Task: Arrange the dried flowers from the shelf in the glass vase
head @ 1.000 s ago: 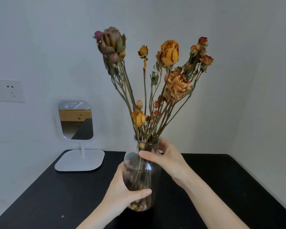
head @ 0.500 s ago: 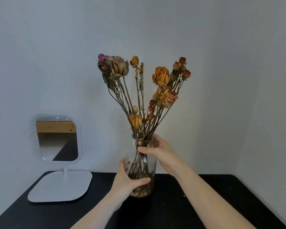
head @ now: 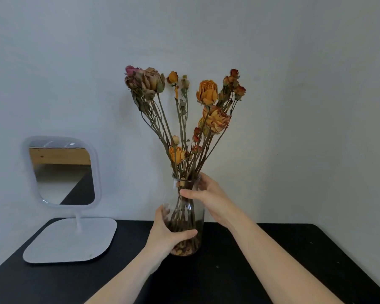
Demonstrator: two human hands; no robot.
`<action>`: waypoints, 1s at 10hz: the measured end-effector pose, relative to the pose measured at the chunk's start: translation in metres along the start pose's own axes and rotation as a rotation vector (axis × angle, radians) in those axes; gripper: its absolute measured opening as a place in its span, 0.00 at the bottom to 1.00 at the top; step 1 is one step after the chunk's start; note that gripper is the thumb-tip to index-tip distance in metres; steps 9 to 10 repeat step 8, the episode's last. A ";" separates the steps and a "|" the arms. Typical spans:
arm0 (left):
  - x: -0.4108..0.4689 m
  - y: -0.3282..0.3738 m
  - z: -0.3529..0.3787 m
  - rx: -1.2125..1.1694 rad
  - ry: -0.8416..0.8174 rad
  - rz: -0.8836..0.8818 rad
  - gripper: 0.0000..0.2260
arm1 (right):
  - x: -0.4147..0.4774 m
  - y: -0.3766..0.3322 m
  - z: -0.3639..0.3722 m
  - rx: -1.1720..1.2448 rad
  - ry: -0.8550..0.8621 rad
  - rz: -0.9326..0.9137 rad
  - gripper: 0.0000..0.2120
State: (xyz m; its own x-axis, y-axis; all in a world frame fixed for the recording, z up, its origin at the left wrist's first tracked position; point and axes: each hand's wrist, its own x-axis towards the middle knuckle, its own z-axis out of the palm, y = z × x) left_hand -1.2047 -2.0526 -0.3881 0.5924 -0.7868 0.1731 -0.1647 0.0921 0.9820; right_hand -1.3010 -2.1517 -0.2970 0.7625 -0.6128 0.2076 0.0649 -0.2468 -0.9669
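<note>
One glass vase (head: pixel 185 216); one mirror (head: pixel 63 172) — two hands.

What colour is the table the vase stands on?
Black, a plain matte top, best seen in the head view to the right of the glass vase.

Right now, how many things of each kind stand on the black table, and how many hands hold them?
Glass vase with dried flowers: 1
White mirror: 1
Hands, left hand and right hand, both on the vase: 2
Total: 4
</note>
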 end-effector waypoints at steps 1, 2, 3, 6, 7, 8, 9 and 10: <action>0.004 0.001 0.002 0.010 -0.013 -0.009 0.52 | 0.003 0.002 -0.003 -0.044 0.020 -0.011 0.19; 0.007 0.001 0.003 0.015 -0.004 -0.021 0.53 | 0.003 0.004 -0.005 -0.089 0.035 -0.018 0.22; 0.019 -0.009 0.002 0.095 0.034 -0.066 0.52 | 0.013 0.014 -0.002 -0.119 0.055 -0.005 0.25; 0.022 -0.009 0.004 0.120 0.025 -0.094 0.53 | 0.013 0.015 -0.004 -0.121 0.057 -0.015 0.22; 0.019 -0.009 0.006 0.199 0.061 -0.104 0.54 | 0.012 0.017 -0.001 -0.147 0.088 -0.003 0.30; 0.000 -0.016 0.011 0.253 0.156 -0.022 0.52 | -0.001 0.025 0.002 -0.149 0.220 0.019 0.41; 0.000 -0.016 0.011 0.253 0.156 -0.022 0.52 | -0.001 0.025 0.002 -0.149 0.220 0.019 0.41; 0.000 -0.016 0.011 0.253 0.156 -0.022 0.52 | -0.001 0.025 0.002 -0.149 0.220 0.019 0.41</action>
